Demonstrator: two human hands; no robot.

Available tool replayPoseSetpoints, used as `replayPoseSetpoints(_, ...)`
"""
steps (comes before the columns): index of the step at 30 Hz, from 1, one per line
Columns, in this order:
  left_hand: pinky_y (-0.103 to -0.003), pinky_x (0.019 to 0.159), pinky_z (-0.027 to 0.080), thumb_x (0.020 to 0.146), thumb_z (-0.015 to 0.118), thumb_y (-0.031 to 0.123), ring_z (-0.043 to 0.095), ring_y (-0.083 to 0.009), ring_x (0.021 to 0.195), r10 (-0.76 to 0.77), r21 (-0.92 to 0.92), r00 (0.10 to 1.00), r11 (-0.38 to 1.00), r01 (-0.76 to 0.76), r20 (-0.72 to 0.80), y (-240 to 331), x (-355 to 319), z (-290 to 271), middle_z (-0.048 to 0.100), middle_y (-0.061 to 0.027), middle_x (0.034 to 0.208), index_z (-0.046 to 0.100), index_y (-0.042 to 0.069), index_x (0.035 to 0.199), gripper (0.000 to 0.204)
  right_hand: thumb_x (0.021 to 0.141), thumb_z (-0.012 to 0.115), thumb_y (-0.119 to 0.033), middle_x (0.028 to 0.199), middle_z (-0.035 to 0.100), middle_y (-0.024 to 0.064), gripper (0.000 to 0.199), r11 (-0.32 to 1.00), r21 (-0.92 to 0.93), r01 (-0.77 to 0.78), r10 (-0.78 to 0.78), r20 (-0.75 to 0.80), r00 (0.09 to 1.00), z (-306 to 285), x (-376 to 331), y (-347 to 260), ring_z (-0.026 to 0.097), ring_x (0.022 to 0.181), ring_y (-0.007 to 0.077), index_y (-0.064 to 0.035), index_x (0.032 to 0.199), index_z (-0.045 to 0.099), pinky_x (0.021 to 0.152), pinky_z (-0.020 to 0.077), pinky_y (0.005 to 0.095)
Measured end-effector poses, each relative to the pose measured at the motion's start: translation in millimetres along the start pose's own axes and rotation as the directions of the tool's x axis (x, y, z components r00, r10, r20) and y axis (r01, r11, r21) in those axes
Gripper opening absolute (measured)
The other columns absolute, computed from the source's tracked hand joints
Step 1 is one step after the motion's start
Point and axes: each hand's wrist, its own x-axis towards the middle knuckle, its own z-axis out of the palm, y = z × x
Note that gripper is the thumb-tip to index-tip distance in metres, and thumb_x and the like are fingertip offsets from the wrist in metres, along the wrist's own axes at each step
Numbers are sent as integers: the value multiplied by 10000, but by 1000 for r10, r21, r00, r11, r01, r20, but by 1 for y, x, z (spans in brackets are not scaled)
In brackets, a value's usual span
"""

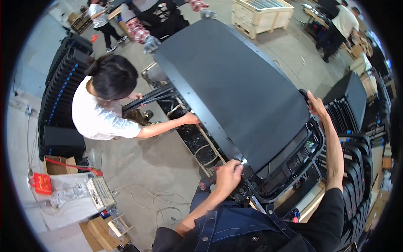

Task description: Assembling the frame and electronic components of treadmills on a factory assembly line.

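A large dark grey panel (pixel 235 84) with metal side strips (pixel 201 109) lies across a frame in front of me. My left hand (pixel 228 178) is closed at its near left corner. By its fingertips sits a small shiny metal piece (pixel 244 161); what the fingers hold is mostly hidden. My right hand (pixel 318 106) grips the black frame (pixel 321 138) around the panel's near end, on the right side, thumb on top. Inside that end, black parts and a small green piece (pixel 310 145) show.
At left a person in white (pixel 105 109) reaches under the panel's edge. Another person's gloved hands (pixel 151 43) hold the far end. Stacked black frames (pixel 357 176) stand close on my right, black panels (pixel 63 84) on the left. Cables (pixel 151 197) lie on the floor.
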Motion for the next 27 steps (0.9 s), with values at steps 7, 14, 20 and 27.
replayPoseSetpoints(7,-321,668,565,831,766,125,728,-208,722,-114,58,991,992,110,72,1,14,5,749,-162,812,719,-54,965,229,790,626,-794,896,709,165,866,998,67,-19,26,-109,994,4,9,11,681,810,249,37,1005,738,723,550,384)
replayPoseSetpoints(14,-258,632,516,822,762,65,626,-102,673,-199,-205,960,949,239,198,34,-24,-3,684,-84,744,654,-69,903,190,827,697,-614,634,632,91,639,993,67,96,-87,-123,989,-47,-49,16,612,624,190,9,689,682,603,479,373)
replayPoseSetpoints(20,-312,663,559,813,775,97,695,-171,668,-54,-5,985,998,56,166,47,-68,27,715,-135,754,663,-56,889,204,866,689,-562,558,602,59,594,999,29,22,-18,-109,994,-61,-101,90,586,530,151,-42,587,623,567,479,347)
replayPoseSetpoints(27,-375,615,537,798,786,69,684,-274,664,201,160,977,964,-211,77,55,-70,47,684,-143,750,656,-1,837,152,841,754,-447,573,634,44,451,903,424,60,113,-371,922,-12,-69,148,572,518,114,-16,712,721,525,462,319)
